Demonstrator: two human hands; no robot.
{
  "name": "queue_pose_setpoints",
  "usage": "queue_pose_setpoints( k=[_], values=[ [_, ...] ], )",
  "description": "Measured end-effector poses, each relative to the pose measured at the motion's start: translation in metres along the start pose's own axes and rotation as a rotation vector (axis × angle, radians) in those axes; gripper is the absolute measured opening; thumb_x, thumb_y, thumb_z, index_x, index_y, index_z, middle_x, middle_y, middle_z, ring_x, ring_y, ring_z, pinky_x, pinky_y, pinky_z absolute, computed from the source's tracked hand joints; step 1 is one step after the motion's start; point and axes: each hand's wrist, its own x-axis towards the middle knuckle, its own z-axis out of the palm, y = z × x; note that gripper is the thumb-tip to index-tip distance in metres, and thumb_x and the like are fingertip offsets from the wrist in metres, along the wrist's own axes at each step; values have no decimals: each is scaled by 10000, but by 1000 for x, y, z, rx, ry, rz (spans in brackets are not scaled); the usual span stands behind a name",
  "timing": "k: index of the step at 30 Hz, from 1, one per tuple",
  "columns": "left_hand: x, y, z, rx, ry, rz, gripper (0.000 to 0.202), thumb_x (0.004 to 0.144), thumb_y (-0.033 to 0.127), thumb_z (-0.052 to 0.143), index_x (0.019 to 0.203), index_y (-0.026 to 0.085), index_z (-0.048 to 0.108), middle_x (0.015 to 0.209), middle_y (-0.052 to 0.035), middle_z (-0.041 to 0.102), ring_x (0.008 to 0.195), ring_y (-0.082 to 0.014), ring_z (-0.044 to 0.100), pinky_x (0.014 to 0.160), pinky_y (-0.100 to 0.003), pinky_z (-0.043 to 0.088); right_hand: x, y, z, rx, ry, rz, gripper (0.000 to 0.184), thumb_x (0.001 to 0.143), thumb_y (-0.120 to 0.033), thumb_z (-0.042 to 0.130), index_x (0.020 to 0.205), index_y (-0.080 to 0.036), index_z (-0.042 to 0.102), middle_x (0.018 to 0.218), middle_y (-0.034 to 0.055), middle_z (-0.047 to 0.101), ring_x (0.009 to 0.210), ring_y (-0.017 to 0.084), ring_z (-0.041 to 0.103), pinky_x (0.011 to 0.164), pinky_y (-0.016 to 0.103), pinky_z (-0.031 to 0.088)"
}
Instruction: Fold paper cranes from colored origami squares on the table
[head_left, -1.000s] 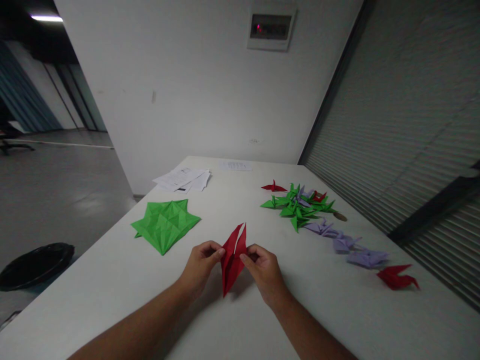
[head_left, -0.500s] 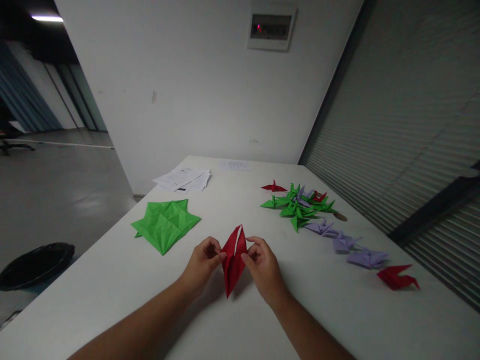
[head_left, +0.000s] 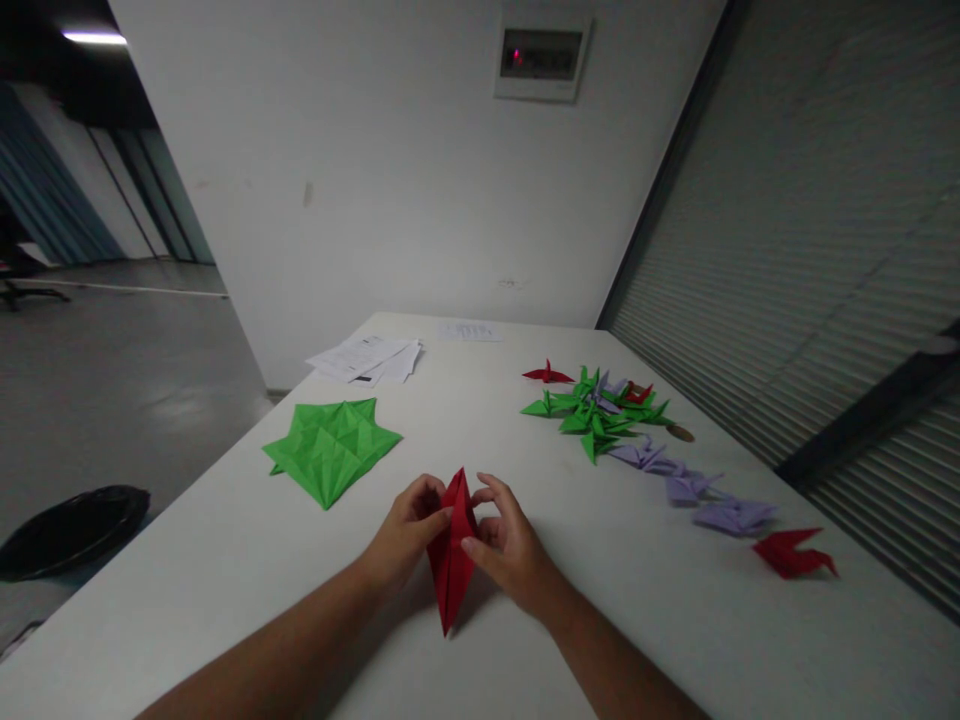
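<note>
A red folded paper diamond (head_left: 451, 565) is found between the two hands over the near part of the table (head_left: 615, 640); contact between its near tip and the surface cannot be confirmed. Its long axis runs away from the person, the far point slightly right of the near one. The left hand (head_left: 407, 530) lies against its left edge, pinching it, thumb in front. The right hand (head_left: 515, 552) sits at the opposite edge, thumb touching, index finger raised; whether it grips cannot be determined. Neither hand is clearly nearer.
</note>
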Motion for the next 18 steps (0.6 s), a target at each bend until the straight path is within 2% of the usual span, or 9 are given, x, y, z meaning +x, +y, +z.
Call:
queue_pose_setpoints(
  k=[4,7,10,14,16,18],
  values=[
    [0,-1,2,-18,-47,-71,345,734,265,823,764,191,487,697,27,637,592,-120,589,552,-219,423,4,-1,0,143,16,56,624,828,-414,746,1366,-290,455,1204,58,582,583,64,500,494,203,383],
    [-1,-1,5,-41,-48,-112,329,729,227,796,749,195,469,674,28,648,567,-132,614,536,-222,439,8,-2,-1,231,51,99,454,816,-469,753,1175,-245,588,1073,35,621,582,79,503,476,199,366],
    [-2,0,5,-105,-37,-172,312,725,223,776,763,204,466,683,15,672,568,-165,652,517,-237,463,9,-5,-2,297,60,141,330,782,-416,799,988,-209,646,930,16,651,615,101,524,512,207,386],
    [-2,1,0,-260,-43,-257,292,728,209,769,774,204,481,656,24,650,532,-157,633,486,-227,460,9,-10,-2,394,60,195,251,747,-332,841,849,-183,668,740,-7,647,631,118,533,564,220,398],
    [-1,3,-3,-371,-67,-290,251,739,190,752,786,195,506,663,13,656,542,-154,634,502,-231,478,9,-14,-2,485,66,213,229,747,-308,842,819,-178,669,721,-6,664,623,118,541,599,234,423],
    [0,5,-5,-455,-83,-291,204,744,179,744,821,174,554,759,-33,710,618,-171,674,570,-258,528,10,-18,-2,594,75,229,220,744,-285,847,813,-178,667,754,8,700,657,131,585,657,255,462]
  ],
)
